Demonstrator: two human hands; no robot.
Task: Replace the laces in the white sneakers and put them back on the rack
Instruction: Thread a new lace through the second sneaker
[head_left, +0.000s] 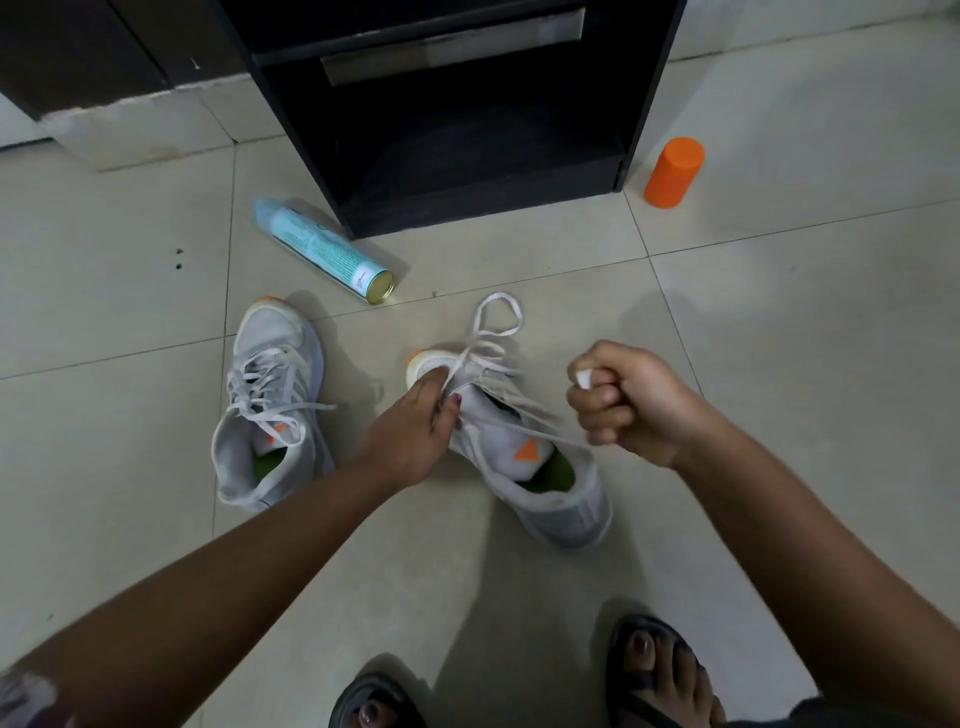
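White lace (497, 297) clenched in the right grip (623, 400); left grip (410, 431) pinches it at the sneaker (566, 514); best drawn evenly.

White sneakers (535, 467), orange accents; black rack (467, 130); orange cap (674, 172).

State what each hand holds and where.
Left hand pinches the lace near the sneaker's toe. Right hand clenches a stretch of lace pulled out sideways.
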